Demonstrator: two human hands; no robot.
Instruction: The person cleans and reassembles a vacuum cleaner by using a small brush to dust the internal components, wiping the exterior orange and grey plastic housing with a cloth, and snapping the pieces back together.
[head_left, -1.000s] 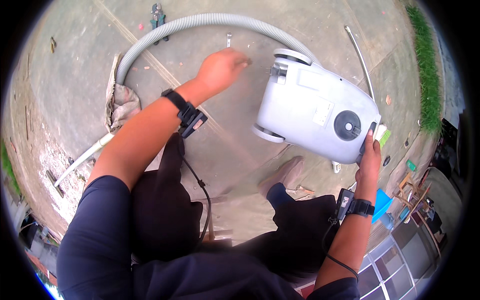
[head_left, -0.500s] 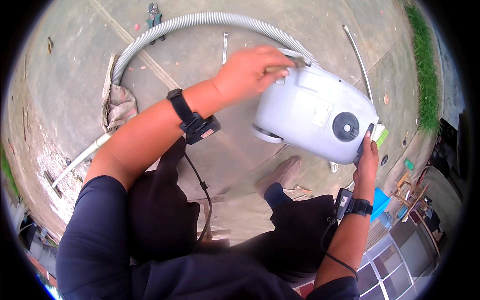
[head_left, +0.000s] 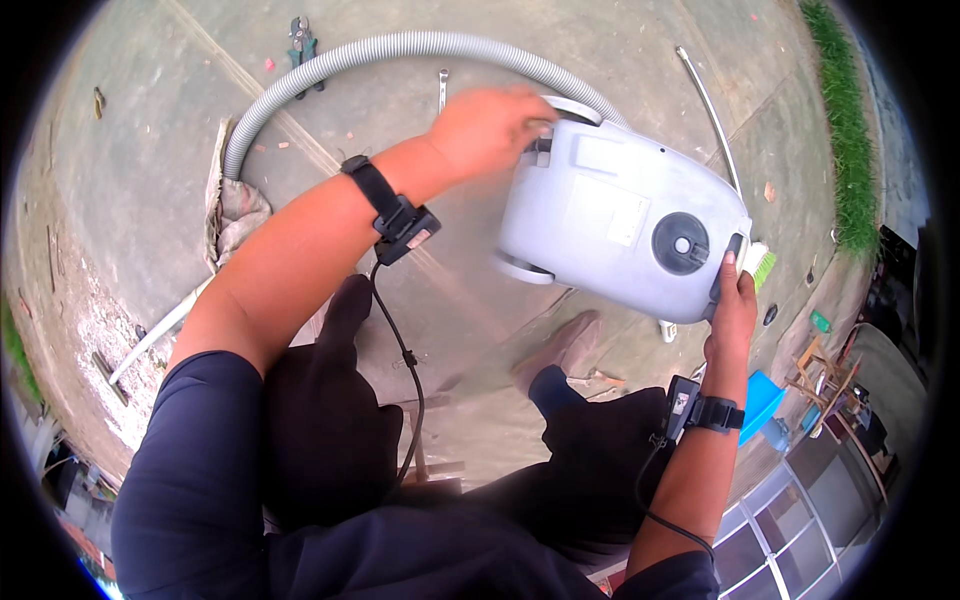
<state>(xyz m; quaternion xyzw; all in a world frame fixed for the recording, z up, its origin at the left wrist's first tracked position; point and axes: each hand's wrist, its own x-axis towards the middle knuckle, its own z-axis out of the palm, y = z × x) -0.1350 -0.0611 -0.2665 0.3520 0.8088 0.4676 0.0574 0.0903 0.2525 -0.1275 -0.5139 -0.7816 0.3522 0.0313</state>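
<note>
Nearest are two black wrist straps, one on each arm: the left strap [head_left: 375, 188] and the right strap [head_left: 718, 413], each carrying a small dark box. One shoe [head_left: 565, 350] rests on the ground just on the near side of the one vacuum body [head_left: 560, 215], a pale grey shell tilted with its underside up. That underside shows two wheels, a near wheel [head_left: 525, 268] and a far wheel [head_left: 573, 110], both at its left end, and one dark round disc [head_left: 680, 243] towards its right.

The right hand [head_left: 735, 295] is clamped on the body's right end, thumb laid over the edge. The left hand [head_left: 490, 127] is at the body's far-left corner, fingers bent and blurred by the far wheel; whether they touch it or pinch anything cannot be told.

Just right of the body is one brush [head_left: 764, 270] with green bristles. Beyond it lie one thin tube [head_left: 708, 110], far right; one wrench [head_left: 443, 90], far left; one arched ribbed hose [head_left: 420, 45]; and one pair of pliers [head_left: 303, 58], farther left.
</note>
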